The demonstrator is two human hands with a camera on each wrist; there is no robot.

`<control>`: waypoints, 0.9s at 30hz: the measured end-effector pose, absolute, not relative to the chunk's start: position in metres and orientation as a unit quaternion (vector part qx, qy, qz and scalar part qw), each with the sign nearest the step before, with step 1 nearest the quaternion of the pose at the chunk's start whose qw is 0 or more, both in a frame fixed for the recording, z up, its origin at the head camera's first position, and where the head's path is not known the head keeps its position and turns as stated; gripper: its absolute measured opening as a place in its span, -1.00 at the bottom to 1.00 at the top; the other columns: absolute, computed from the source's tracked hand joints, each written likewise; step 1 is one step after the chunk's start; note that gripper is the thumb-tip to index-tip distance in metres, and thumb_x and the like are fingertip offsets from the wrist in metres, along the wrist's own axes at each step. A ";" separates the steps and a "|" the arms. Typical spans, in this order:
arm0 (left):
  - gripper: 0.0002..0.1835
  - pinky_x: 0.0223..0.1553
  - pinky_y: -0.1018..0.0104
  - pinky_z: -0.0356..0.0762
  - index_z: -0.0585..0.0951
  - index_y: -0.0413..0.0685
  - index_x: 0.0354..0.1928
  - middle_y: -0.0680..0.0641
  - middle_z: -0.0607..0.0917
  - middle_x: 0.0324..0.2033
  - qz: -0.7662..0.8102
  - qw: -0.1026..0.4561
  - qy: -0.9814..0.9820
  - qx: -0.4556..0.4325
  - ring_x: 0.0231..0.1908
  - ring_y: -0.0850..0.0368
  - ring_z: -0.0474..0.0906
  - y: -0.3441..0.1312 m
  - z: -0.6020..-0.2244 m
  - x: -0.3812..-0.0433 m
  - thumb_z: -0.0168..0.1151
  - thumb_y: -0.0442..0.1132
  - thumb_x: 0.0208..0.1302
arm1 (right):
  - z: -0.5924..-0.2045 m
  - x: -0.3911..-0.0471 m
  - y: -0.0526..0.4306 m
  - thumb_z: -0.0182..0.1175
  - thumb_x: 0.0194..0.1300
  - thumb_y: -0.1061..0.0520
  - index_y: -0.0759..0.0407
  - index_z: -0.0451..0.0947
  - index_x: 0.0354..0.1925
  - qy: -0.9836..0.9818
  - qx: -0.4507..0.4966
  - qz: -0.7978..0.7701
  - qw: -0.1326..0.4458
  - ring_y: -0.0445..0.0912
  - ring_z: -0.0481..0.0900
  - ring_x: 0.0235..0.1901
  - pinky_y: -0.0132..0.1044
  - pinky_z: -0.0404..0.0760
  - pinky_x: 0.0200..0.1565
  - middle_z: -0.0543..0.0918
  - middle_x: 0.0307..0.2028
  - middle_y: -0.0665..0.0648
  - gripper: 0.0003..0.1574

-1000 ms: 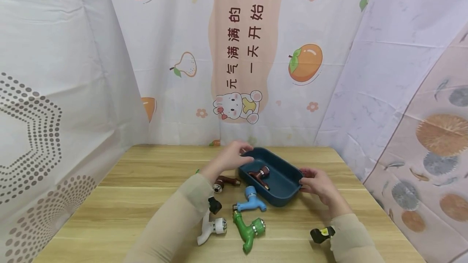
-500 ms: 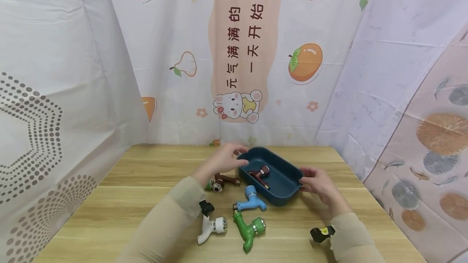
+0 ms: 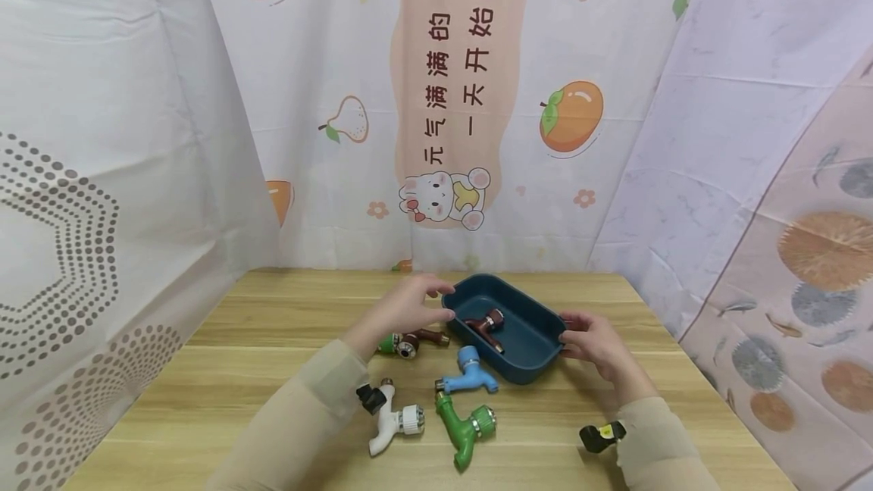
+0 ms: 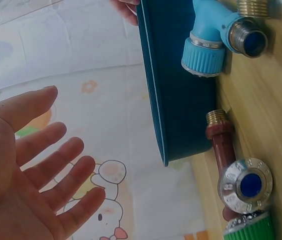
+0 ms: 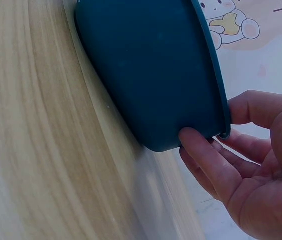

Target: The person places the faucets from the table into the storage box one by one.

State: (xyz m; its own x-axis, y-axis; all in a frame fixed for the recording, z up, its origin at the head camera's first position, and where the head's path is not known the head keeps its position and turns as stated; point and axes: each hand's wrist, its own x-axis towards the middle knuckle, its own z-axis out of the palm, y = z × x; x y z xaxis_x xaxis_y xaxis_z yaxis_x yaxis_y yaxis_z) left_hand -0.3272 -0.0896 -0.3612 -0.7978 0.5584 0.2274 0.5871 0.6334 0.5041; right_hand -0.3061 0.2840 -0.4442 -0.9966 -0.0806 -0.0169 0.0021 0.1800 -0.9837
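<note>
While printed cloth (image 3: 314, 195) fills the space beyond both hands, with oranges, flowers and a rabbit on its pale ground, a wood-grain table (image 3: 204, 400) spreads under them and out to either side. Two pale sleeves (image 3: 293, 419) reach in over it from the near edge.

Between the hands sits a dark blue tray (image 3: 535, 328), set at a slant so that one end comes to each hand. From where I stand, the right hand (image 3: 600, 343) has that tray by its end, thumb at the rim and fingers bent against the outer wall. The left hand (image 3: 408, 308) is spread, its fingers loose and holding nothing, just beside the opposite end.

Of the taps, a green tap (image 3: 465, 430) lies on the near side of the hands, between the forearms, and a white tap (image 3: 390, 426) lies by the left wrist. Between that green one and the tray is a light blue tap (image 3: 470, 371). A brown tap (image 3: 486, 326) rests inside the tray, toward the left hand. Close by the left hand, outside the tray, lie a second brown tap (image 4: 225, 150) and a partly hidden green-handled tap (image 4: 250, 230).

Smallest are the black wrist devices (image 3: 600, 438), one at each cuff.
</note>
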 end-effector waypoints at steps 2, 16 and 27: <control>-0.53 0.09 0.08 0.54 0.65 0.00 0.22 0.00 0.65 0.14 -0.284 0.028 -0.903 -0.322 0.10 -0.01 0.58 -0.092 -0.362 -0.325 0.42 -0.04 0.31 | -0.444 -0.306 0.284 0.14 0.30 0.47 0.63 0.21 0.37 0.767 -0.025 -0.641 0.032 0.20 0.61 0.01 -0.01 0.70 -0.07 0.39 0.19 0.62 -0.29; -0.51 0.13 0.04 0.54 0.65 0.00 0.22 0.00 0.66 0.17 -0.296 0.017 -0.900 -0.320 0.14 -0.02 0.57 -0.108 -0.368 -0.314 0.43 -0.06 0.28 | -0.444 -0.305 0.284 0.13 0.31 0.48 0.63 0.21 0.37 0.769 -0.024 -0.638 0.032 0.21 0.59 0.03 -0.02 0.70 -0.07 0.40 0.18 0.60 -0.30; -0.52 0.14 -0.05 0.54 0.64 -0.06 0.23 -0.05 0.65 0.17 -0.291 0.008 -0.894 -0.341 0.16 -0.14 0.55 -0.129 -0.379 -0.311 0.41 -0.08 0.32 | -0.443 -0.306 0.284 0.13 0.32 0.47 0.63 0.20 0.37 0.770 -0.024 -0.637 0.035 0.20 0.59 0.03 0.03 0.68 -0.04 0.39 0.20 0.61 -0.30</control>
